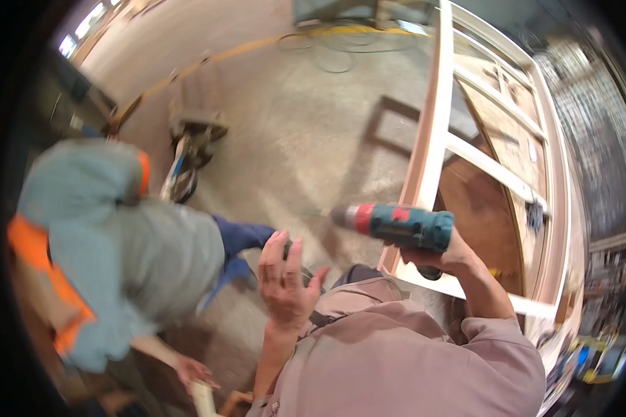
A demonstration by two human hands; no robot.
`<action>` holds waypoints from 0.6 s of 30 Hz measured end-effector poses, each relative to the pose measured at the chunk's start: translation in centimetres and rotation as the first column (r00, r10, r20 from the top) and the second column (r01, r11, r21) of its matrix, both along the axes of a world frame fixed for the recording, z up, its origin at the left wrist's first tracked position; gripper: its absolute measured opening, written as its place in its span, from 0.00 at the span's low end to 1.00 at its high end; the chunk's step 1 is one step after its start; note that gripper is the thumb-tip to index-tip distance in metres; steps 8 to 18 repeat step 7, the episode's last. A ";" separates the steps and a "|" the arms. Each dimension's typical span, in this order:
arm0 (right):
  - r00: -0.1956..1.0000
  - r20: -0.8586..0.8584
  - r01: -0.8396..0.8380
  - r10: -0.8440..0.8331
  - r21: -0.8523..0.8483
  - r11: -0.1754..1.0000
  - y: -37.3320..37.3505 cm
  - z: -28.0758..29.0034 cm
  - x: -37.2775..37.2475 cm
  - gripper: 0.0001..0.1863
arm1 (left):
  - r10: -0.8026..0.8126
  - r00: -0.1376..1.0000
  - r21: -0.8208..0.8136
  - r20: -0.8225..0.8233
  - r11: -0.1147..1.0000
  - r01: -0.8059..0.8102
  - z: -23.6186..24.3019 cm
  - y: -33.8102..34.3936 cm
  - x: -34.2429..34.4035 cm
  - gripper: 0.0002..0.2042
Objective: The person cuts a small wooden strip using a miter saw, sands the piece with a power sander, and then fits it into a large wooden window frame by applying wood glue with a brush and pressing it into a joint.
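Observation:
A green and red cordless drill [403, 226] is held level in front of me, its nose pointing left. My right hand [444, 256] wraps round its grip, next to the near corner of a pale wooden frame [432, 149]. My left hand [285, 283] is raised in front of my body with its fingers apart, holding nothing. The left hand touches neither the drill nor the frame.
To my left a co-worker [153, 257] in a grey-green top with orange bands bends over; the co-worker's hand [193, 372] is at a wooden piece [205, 397]. A wheeled hand truck [188, 149] stands ahead on the concrete floor [313, 125]. Cables [334, 62] lie farther off.

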State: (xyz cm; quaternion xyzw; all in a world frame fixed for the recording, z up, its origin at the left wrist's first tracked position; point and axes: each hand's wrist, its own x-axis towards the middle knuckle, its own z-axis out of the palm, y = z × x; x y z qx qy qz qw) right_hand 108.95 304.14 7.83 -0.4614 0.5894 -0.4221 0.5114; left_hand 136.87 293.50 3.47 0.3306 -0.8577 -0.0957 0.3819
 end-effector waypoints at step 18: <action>1.000 0.011 -0.022 0.023 -0.013 1.000 -2.4 2.0 1.3 0.40 | -0.656 0.754 0.404 -0.041 0.679 0.613 0.4 -9.1 -7.3 0.24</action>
